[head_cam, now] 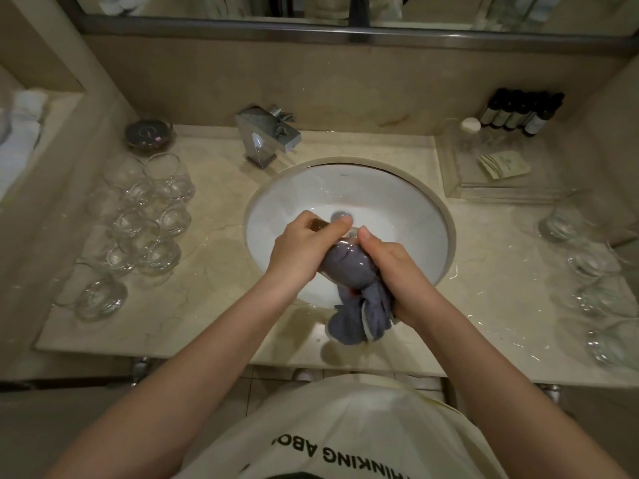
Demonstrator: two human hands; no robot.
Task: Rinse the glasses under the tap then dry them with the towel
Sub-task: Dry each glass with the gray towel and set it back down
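Over the white sink [397,216], a clear glass [345,248] is held between both hands, with a grey towel [359,305] stuffed into it and trailing out of it toward the near edge of the desk [221,305].

At the far left, a group of clear glasses [148,216] is stood on the desk, close together and well apart from the hands. A dark round dish [148,136] is placed behind that group, and a chrome tap [266,134] is mounted at the back rim of the sink.

The left hand [304,250] is curled around the far end of the glass, its fingers wrapped over the base. Directly beside it, the right hand [401,274] is closed on the glass and on the towel bunched at its mouth; the loose end of the towel is left hanging below that hand.

To the right of the sink, a clear tray [460,188] with packets [503,164] is set, and a row of dark bottles [522,112] is lined up behind it. Further right, more glasses [594,271] are ranged along the desk, well apart from the hands.
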